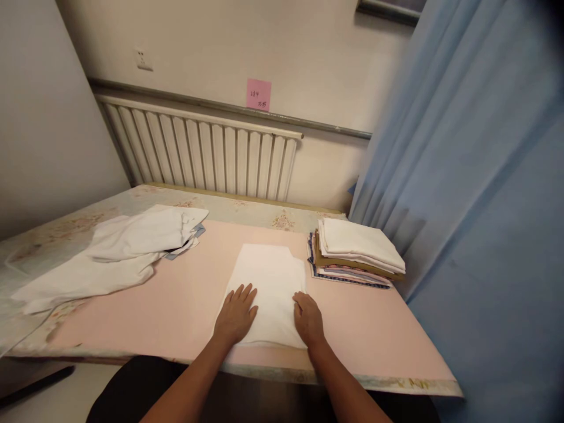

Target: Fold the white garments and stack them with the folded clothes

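Note:
A folded white cloth [268, 282] lies flat in front of me on the pink sheet [365, 329] that covers part of the table. My left hand [237, 312] rests palm down on the cloth's left side, fingers stretched and slightly spread. At the right edge of the cloth is my right hand [308, 317], its fingers curled in and closed on that edge; the fingertips are partly hidden.
To the right stands a stack of folded fabrics [359, 252] with white on top. Rumpled white clothes [132, 241] lie on the left. A floral cover [282, 220] shows around the pink sheet. Behind is a radiator [207, 153]; a blue curtain [476, 176] hangs at right.

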Available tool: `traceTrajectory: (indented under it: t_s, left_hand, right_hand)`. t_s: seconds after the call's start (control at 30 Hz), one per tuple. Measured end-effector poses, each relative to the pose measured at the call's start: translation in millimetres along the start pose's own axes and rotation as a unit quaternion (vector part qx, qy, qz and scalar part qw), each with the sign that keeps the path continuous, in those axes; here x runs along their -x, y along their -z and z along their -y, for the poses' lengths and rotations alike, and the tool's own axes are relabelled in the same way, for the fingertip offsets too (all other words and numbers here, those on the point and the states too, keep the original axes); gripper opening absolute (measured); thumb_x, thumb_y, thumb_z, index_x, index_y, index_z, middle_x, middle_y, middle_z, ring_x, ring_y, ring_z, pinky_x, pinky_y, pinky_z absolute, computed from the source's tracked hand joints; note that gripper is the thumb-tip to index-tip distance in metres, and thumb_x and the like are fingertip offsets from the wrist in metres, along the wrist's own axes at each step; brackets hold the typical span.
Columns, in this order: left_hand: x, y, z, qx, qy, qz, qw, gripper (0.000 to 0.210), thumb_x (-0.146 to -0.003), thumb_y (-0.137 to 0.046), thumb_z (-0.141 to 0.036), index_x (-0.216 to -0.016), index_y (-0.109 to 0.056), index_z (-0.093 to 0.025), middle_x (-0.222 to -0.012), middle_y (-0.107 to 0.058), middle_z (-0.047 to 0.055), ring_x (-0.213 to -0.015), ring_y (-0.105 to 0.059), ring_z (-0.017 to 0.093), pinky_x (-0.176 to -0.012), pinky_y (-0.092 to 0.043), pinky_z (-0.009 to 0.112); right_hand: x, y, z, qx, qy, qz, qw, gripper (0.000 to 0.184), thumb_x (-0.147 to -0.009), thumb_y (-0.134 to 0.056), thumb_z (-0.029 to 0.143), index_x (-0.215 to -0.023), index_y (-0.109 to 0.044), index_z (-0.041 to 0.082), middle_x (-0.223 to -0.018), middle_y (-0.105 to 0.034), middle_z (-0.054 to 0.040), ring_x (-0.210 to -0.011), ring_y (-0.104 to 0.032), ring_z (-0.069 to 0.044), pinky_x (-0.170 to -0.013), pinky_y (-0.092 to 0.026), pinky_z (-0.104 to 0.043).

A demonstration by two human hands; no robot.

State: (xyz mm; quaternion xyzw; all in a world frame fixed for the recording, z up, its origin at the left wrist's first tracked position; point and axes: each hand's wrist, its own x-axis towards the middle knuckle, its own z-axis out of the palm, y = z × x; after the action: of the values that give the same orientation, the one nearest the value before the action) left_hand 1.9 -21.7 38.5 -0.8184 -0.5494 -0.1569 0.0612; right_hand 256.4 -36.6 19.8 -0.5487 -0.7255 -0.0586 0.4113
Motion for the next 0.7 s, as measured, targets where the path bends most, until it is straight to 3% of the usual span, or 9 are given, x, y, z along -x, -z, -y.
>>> traceTrajectory:
  t_s: [0.3,0.7]
  left_hand:
    - [0.8,-2.6,1.0,0.010,-0.003,-0.024,1.000,0.048,-0.091,-0.040,-0.036,-0.137,-0.047,-0.027,-0.146,-0.045,0.004,-0.136,-0.037,0.026,-0.110,-0.030,0.047]
    - [0.3,1.8,-0.8,0.008,0.003,-0.007,1.000,0.048,-0.092,-0.039,-0.036,-0.138,-0.046,-0.025,-0.147,-0.044,0.005,-0.136,-0.036,0.026,-0.110,-0.030,0.048]
  right_hand:
    - [-1.4,2.1,2.0,0.003,-0.005,0.005,1.000,0.032,-0.084,-0.045,0.011,-0.105,-0.068,0.019,-0.110,-0.069,-0.0078,-0.107,-0.062,-0.021,-0.102,-0.045,-0.044]
    - [-0.8,1.5,1.8,0.004,-0.007,0.008,1.000,0.030,-0.085,-0.047,0.012,-0.105,-0.068,0.018,-0.110,-0.069,-0.0079,-0.108,-0.061,-0.021,-0.104,-0.043,-0.042]
